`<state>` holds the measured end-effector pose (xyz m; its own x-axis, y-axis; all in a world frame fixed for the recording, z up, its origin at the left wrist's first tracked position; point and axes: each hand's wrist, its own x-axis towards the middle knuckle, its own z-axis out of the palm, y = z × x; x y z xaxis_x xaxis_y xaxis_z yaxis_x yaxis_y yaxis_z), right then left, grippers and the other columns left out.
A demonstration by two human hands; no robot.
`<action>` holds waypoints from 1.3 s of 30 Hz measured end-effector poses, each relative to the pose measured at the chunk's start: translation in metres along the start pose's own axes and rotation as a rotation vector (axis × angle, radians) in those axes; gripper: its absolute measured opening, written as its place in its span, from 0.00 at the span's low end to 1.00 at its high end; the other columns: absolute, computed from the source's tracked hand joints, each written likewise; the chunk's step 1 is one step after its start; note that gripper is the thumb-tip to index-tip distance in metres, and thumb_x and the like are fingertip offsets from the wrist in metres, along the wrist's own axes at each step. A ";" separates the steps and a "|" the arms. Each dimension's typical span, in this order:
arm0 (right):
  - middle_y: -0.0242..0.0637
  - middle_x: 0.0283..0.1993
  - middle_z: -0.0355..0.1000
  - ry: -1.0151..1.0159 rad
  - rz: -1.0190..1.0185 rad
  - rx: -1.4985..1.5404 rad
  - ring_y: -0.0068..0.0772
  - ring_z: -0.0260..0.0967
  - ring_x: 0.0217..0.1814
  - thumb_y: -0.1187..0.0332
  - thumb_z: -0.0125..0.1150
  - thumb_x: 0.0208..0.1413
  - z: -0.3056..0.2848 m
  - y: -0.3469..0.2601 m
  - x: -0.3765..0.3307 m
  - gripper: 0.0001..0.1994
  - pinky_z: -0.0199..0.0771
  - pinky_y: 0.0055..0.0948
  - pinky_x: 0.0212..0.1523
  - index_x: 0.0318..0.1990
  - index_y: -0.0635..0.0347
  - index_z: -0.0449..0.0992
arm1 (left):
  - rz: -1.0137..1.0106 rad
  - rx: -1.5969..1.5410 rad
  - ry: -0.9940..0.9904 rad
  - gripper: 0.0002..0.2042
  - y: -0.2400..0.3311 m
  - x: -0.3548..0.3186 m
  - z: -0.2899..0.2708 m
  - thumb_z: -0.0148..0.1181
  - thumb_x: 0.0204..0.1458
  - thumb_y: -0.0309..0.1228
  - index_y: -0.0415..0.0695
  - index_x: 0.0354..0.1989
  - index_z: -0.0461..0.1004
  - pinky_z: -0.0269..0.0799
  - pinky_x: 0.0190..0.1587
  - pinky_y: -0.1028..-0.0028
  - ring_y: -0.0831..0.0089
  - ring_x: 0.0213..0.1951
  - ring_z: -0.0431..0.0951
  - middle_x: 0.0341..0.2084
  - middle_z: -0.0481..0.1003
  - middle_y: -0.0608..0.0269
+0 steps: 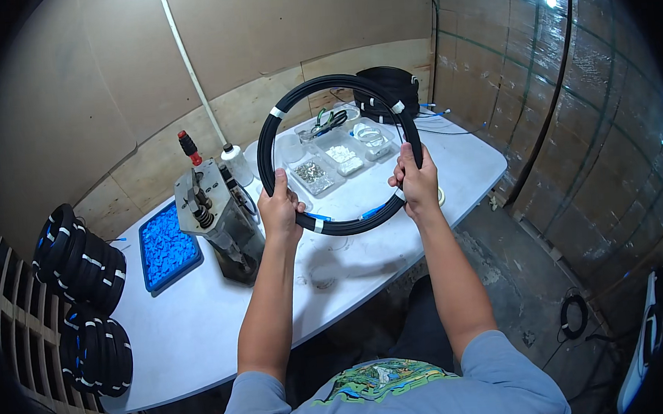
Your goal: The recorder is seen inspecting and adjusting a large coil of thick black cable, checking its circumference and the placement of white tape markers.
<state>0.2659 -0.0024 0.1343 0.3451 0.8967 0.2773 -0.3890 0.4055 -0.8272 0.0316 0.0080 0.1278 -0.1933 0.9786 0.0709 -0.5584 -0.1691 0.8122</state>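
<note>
Raised above the white table is a coil of black cable (331,83), bound with several white tape bands and held upright like a ring. My left hand (279,210) grips its left side, thumb up along the cable. On the opposite side my right hand (416,179) is closed round the coil. Two blue connectors (372,213) show at the coil's lower inside edge. Through the ring I see a clear tray of small metal parts (313,175) and another of white pieces (344,159).
A metal hand press (217,206) with a red-topped lever stands left of the coil, beside a blue tray (196,262) of small blue parts. Stacked black coils (84,260) sit at the table's left edge; more coils (385,90) lie at the back. A white bottle (235,163) stands behind the press.
</note>
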 end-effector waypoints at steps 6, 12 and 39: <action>0.21 0.22 0.57 -0.164 0.036 0.068 0.10 0.51 0.18 0.65 0.59 0.63 -0.019 -0.010 0.012 0.11 0.56 0.17 0.15 0.48 0.59 0.68 | 0.189 0.246 -0.178 0.12 0.011 0.005 -0.014 0.62 0.57 0.38 0.41 0.36 0.72 0.73 0.32 0.76 0.75 0.27 0.76 0.25 0.74 0.64; 0.22 0.22 0.61 -0.574 0.018 -0.248 0.13 0.54 0.19 0.62 0.64 0.59 -0.009 -0.061 0.018 0.24 0.56 0.19 0.19 0.60 0.56 0.66 | 0.340 0.682 -0.426 0.16 0.082 0.006 0.014 0.70 0.50 0.38 0.39 0.38 0.73 0.70 0.34 0.79 0.80 0.28 0.74 0.25 0.76 0.65; 0.22 0.23 0.63 -0.744 0.029 -0.737 0.13 0.54 0.19 0.61 0.67 0.57 0.027 -0.110 0.040 0.23 0.53 0.19 0.18 0.58 0.55 0.70 | 0.420 1.016 -0.122 0.14 0.060 -0.002 0.019 0.74 0.43 0.35 0.37 0.29 0.80 0.64 0.23 0.76 0.82 0.18 0.70 0.13 0.73 0.69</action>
<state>0.2993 -0.0066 0.2501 -0.3659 0.8886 0.2767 0.3143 0.3978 -0.8620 0.0138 -0.0014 0.1879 -0.1000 0.8802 0.4639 0.4664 -0.3704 0.8033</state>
